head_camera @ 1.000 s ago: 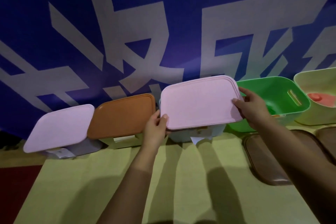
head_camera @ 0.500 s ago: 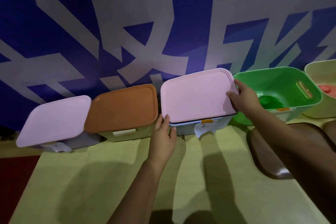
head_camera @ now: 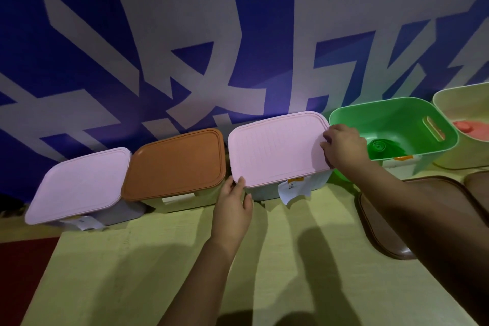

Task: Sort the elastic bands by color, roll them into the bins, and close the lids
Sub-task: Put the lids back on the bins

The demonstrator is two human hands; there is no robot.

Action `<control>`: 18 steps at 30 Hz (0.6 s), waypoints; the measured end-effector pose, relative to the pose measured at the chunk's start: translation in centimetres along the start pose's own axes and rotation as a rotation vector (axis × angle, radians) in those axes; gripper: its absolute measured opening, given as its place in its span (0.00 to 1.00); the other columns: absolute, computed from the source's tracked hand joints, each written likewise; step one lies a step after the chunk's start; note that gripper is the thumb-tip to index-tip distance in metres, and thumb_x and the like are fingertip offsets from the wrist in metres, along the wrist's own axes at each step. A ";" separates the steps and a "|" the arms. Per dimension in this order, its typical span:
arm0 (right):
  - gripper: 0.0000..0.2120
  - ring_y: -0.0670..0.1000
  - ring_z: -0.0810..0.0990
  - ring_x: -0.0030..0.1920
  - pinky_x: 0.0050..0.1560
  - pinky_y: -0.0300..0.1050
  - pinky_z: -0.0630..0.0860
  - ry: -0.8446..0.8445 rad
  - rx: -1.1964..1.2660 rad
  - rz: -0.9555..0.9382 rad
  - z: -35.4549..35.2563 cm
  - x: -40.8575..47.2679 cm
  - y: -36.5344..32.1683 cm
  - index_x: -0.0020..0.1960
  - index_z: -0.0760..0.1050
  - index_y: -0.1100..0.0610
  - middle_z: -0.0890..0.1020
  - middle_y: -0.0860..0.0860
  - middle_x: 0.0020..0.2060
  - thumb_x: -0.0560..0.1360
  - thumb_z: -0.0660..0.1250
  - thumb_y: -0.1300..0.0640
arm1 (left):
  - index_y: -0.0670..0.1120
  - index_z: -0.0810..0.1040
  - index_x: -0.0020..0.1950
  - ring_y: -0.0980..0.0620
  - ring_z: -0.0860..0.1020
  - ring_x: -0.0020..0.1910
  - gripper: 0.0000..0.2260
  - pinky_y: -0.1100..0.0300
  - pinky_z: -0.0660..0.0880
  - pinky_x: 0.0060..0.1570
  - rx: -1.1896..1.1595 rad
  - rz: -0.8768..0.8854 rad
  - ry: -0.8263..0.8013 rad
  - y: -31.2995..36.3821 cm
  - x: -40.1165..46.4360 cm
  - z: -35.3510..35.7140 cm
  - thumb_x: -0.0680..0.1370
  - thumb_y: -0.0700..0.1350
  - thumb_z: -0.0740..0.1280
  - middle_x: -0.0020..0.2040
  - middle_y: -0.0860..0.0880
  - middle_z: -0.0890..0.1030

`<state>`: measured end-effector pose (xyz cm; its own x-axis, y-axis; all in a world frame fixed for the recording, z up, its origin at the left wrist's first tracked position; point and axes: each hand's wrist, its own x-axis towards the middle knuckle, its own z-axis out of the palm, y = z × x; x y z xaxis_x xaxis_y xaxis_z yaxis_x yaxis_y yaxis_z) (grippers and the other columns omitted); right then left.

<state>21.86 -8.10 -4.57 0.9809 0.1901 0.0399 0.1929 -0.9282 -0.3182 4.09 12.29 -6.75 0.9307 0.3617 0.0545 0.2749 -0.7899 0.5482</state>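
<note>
Bins in a row along the far edge of the table (head_camera: 158, 272), against a blue wall (head_camera: 238, 8) with pale lettering. From left: bin under pink lid (head_camera: 79, 185), bin under brown lid (head_camera: 174, 163), grey bin (head_camera: 312, 182) under second pink lid (head_camera: 277, 148), open green bin (head_camera: 397, 124), open cream bin (head_camera: 460, 103) at the right edge.

Second pink lid seated flat on the grey bin. Left hand (head_camera: 231, 209) at its near-left corner, fingers straight and close together, tips touching the lid edge, nothing gripped. Right hand (head_camera: 344, 147) at its right edge, fingers bent down over the rim, pressing on it; cannot tell whether the thumb wraps under.

Green band (head_camera: 378, 145), rolled into a coil, on the floor of the green bin. Red band (head_camera: 468, 127) inside the cream bin, shape unclear, partly cut off by the frame.

White paper tag (head_camera: 291, 189) with an orange tab hanging on the near face of the grey bin; another white tag (head_camera: 84, 222) under the left pink lid.

2 dark brown lids on the table, right side: 1 (head_camera: 383, 219) near the right forearm and partly under it, 1 (head_camera: 476, 182) at the frame edge.
</note>
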 end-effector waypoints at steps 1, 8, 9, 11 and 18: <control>0.14 0.58 0.71 0.59 0.58 0.52 0.69 -0.017 -0.016 -0.007 -0.1 0.0 0.1 0.60 0.76 0.60 0.75 0.55 0.62 0.78 0.62 0.55 | 0.41 0.71 0.69 0.45 0.67 0.70 0.19 0.60 0.63 0.66 0.034 0.006 -0.002 -0.1 0.0 0.1 0.79 0.41 0.64 0.71 0.41 0.67; 0.16 0.54 0.70 0.61 0.59 0.50 0.66 -0.045 -0.293 -0.163 -0.2 -0.5 0.9 0.63 0.72 0.56 0.73 0.52 0.65 0.81 0.54 0.50 | 0.42 0.82 0.41 0.45 0.75 0.45 0.17 0.54 0.68 0.43 0.508 0.141 0.108 1.4 1.2 0.2 0.56 0.41 0.81 0.47 0.45 0.79; 0.16 0.54 0.71 0.60 0.58 0.50 0.65 -0.043 -0.312 -0.174 -0.2 -0.7 0.9 0.62 0.72 0.56 0.74 0.52 0.63 0.81 0.53 0.50 | 0.43 0.82 0.41 0.46 0.74 0.44 0.18 0.54 0.64 0.43 0.549 0.141 0.104 1.4 1.4 0.2 0.54 0.41 0.81 0.46 0.46 0.80; 0.16 0.53 0.71 0.59 0.57 0.49 0.65 -0.051 -0.329 -0.185 0.1 -1.1 0.7 0.61 0.72 0.56 0.75 0.52 0.61 0.81 0.52 0.50 | 0.43 0.83 0.42 0.47 0.75 0.45 0.19 0.55 0.58 0.42 0.612 0.119 0.088 1.0 1.7 0.2 0.53 0.39 0.81 0.47 0.47 0.81; 0.16 0.53 0.72 0.58 0.58 0.50 0.66 -0.079 -0.295 -0.188 -0.3 -1.2 0.4 0.61 0.72 0.57 0.75 0.53 0.59 0.80 0.55 0.50 | 0.48 0.68 0.66 0.48 0.63 0.68 0.17 0.54 0.56 0.57 0.646 0.079 -0.027 1.5 1.6 0.0 0.77 0.42 0.60 0.75 0.48 0.62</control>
<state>20.82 -8.80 -4.49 0.9251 0.3796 -0.0051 0.3794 -0.9249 -0.0246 5.99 11.71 -5.86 0.9574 0.2848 0.0484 0.2877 -0.9553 -0.0688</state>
